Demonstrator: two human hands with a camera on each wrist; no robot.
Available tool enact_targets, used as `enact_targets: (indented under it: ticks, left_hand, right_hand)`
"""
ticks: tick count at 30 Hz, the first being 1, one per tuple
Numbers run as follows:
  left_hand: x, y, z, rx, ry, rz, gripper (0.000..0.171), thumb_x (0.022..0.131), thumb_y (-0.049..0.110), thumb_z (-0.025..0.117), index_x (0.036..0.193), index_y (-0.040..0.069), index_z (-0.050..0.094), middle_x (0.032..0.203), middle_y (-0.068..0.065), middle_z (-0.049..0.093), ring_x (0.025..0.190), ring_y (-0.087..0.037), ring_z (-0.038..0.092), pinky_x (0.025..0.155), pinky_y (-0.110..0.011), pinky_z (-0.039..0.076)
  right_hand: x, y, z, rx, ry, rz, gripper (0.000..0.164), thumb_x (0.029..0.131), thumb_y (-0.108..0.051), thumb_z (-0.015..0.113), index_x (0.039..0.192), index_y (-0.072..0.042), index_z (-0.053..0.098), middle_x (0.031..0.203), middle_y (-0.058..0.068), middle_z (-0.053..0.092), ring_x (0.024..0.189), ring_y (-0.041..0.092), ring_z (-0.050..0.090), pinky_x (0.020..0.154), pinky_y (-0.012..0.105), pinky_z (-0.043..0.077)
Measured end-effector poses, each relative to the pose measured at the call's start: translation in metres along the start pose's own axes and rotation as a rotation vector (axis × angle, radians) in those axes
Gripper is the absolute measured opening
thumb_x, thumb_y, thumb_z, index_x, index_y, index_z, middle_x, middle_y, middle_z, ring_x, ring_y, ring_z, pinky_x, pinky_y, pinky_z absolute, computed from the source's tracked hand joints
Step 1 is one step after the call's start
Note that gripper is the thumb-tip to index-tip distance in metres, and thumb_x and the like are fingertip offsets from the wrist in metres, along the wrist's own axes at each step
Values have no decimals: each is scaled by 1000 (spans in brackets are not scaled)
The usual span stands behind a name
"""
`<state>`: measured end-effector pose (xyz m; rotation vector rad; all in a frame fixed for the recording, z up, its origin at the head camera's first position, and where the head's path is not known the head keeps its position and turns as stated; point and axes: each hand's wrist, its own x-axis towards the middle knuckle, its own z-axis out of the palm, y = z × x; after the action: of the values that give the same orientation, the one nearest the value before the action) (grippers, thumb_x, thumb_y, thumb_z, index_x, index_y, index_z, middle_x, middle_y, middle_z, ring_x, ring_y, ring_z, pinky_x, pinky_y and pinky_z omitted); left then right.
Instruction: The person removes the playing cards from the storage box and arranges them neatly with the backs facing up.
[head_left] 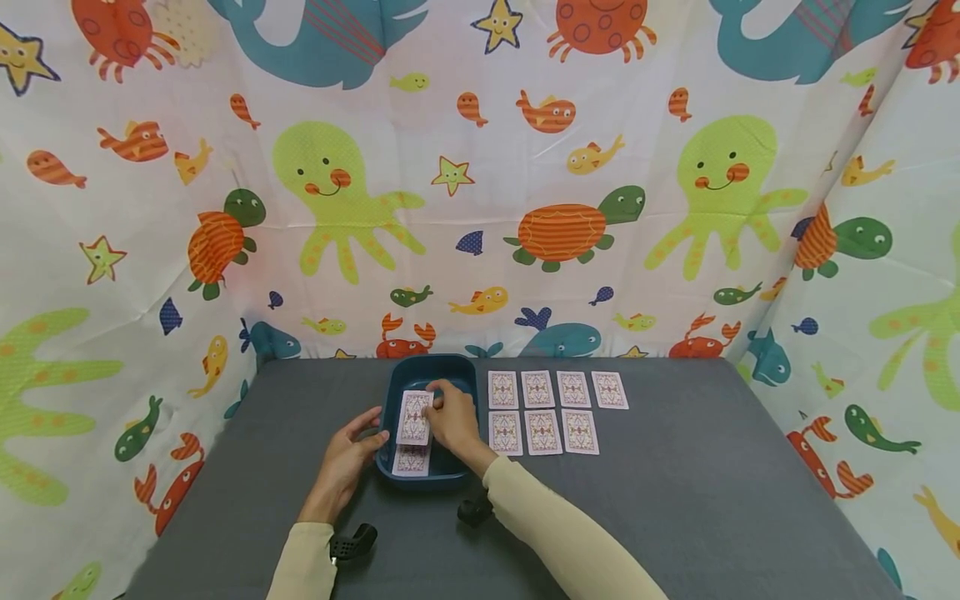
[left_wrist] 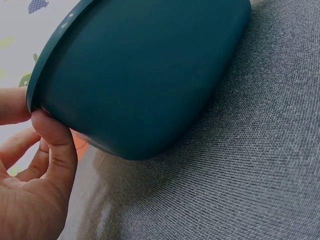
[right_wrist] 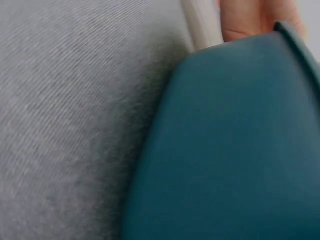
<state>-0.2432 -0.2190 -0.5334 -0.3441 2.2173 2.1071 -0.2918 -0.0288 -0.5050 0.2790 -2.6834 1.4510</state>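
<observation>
A dark teal bin (head_left: 468, 379) stands on the grey table. Inside it lie two patterned playing cards, the upper card (head_left: 414, 418) overlapping the lower card (head_left: 411, 462). My right hand (head_left: 453, 421) reaches over the bin's right side and pinches the upper card by its right edge. At the bin's left rim is my left hand (head_left: 347, 458); the left wrist view shows its thumb (left_wrist: 52, 131) and a finger pinching that rim. In the right wrist view the bin's outer wall (right_wrist: 225, 135) hides the cards, and part of a hand shows at the top.
To the bin's right, several face-down cards lie in two rows, a back row (head_left: 537, 389) and a front row (head_left: 543, 432). A sea-animal printed curtain (head_left: 480, 225) hangs behind and beside the grey table (head_left: 675, 500).
</observation>
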Motion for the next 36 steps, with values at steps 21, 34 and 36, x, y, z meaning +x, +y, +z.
enact_targets:
  ticks: [21,34,36]
  left_hand:
    - [0,1,-1,0,4,-4,53,92,14,67,143,18,51,138,-9,47,97,-12,53,81,-30,42]
    - [-2,2,-2,14,-1,-7,53,93,15,66,144,19,49,140,-7,45,97,-11,53,83,-30,43]
    - [-2,2,-2,10,0,-5,52,93,14,65,143,19,50,138,-7,45,94,-10,54,82,-29,43]
  right_hand:
    - [-20,-1,-46,166,102,-59,31,90,-18,71,120,-11,64,82,4,71,69,9,60,64,25,48]
    - [-50,10,-77,212,152,-55,28,89,-16,72,117,-13,65,76,4,68,64,9,53,62,23,45]
    - [-53,12,-82,227,165,-55,28,89,-15,72,116,-13,66,76,4,68,64,10,53,61,22,44]
